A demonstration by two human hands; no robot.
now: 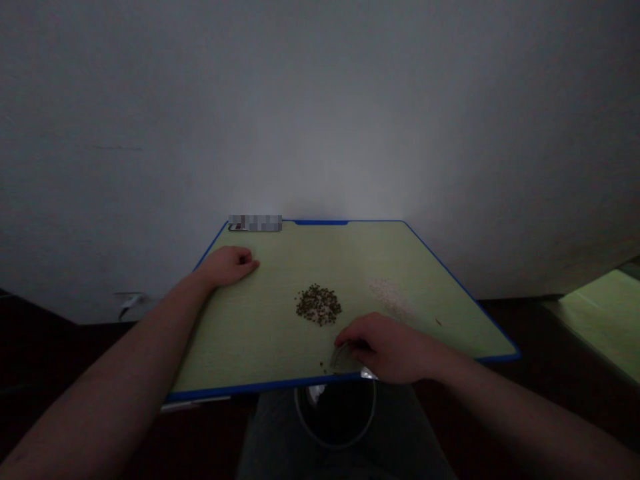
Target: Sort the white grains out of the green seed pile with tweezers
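My left hand (231,265) rests near the left edge of the light green tabletop (270,353), its fingers loosely curled with nothing visible in them. At the near edge, my right hand (380,343) is closed on a clear, thin-walled piece (341,357) that looks like plastic; its exact kind is hard to make out in the dim light. Just beyond that hand lies a pile of small dark brown and pale grains (319,305). A thin scatter of whitish grains (390,295) spreads to its right. Several stray grains sit by the clear piece.
Below the near edge, a round dark container (335,417) with a light rim stands between the person's legs. A phone-like flat object (255,223), partly blurred out, lies at the far left corner. Behind the table rises a plain wall (320,120).
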